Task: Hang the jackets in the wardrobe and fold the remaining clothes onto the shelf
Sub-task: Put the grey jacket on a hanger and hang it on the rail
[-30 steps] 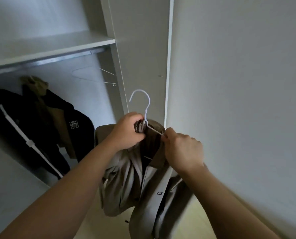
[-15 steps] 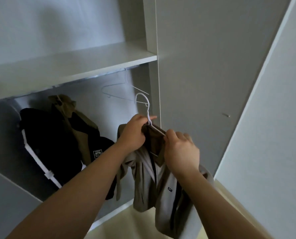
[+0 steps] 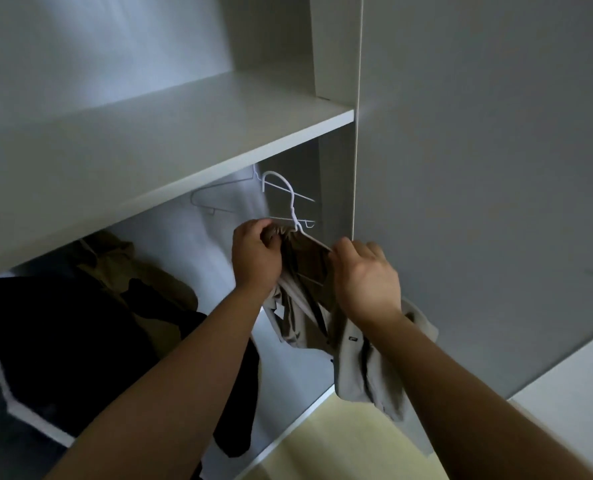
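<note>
Two grips steady the beige jacket (image 3: 354, 344) under the shelf's (image 3: 219, 143) right end: left hand (image 3: 253, 258) clutching collar (image 3: 283, 234), right hand (image 3: 367, 282) pinching white hanger (image 3: 293, 209), hook (image 3: 275, 176) best kept upright

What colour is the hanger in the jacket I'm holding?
The hanger is white, clearest in the head view.

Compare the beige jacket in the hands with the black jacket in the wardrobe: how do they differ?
Colour: the beige jacket is light, the black jacket dark with white trim. State: the black jacket hangs under the shelf; the beige jacket is gripped by the left hand and right hand near its collar, with its white hanger hook free. Both sit below the shelf.
</note>
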